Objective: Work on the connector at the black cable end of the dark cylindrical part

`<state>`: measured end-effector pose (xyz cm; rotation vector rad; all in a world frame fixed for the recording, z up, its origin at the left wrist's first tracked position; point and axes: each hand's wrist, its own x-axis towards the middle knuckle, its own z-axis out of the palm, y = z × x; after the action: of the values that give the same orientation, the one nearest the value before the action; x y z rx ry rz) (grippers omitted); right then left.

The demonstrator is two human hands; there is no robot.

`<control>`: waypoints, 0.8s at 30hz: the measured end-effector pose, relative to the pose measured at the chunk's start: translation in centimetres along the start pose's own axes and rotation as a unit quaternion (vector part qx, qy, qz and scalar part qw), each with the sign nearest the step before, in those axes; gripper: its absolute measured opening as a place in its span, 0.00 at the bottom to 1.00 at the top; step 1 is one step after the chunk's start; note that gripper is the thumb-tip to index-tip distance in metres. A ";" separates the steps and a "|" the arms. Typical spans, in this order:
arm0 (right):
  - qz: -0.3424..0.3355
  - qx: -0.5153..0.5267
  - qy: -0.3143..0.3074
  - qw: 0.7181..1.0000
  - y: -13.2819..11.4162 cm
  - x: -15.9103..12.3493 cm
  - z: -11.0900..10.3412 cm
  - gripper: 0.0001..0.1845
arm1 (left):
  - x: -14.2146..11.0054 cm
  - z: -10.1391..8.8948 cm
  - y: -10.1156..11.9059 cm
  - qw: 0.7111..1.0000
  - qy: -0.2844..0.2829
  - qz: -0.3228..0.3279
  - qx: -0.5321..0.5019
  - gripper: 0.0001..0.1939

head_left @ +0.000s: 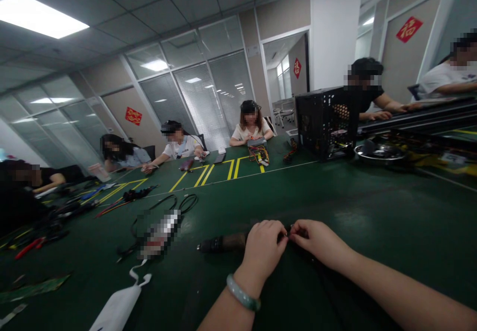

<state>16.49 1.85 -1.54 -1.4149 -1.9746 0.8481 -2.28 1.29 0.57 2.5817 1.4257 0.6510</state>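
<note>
My left hand (263, 249), with a pale green bangle on the wrist, is closed in a pinch over a dark small part on the green table (372, 211). My right hand (316, 239) meets it fingertip to fingertip, also pinched on that small dark piece (289, 231). I cannot make out what the piece is. Just left of my left hand a dark cylindrical tool (221, 243) lies on the table, partly hidden behind the hand.
A black computer case (323, 122) stands at the back right beside a round fan (380, 151). Black cables (175, 204), a white mask (119, 303), red pliers (32, 245) and a circuit board (37, 288) lie to the left. Several people sit around the table.
</note>
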 end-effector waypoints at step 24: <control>-0.060 -0.138 0.075 0.986 -2.2 0.0 0.4 0.08 | -0.2 -0.3 0.0 0.999 0.025 0.004 -0.025 0.14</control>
<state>14.83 1.21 -0.11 -1.4448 -2.0946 0.4123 -2.54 1.11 0.82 2.5520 1.3942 0.7481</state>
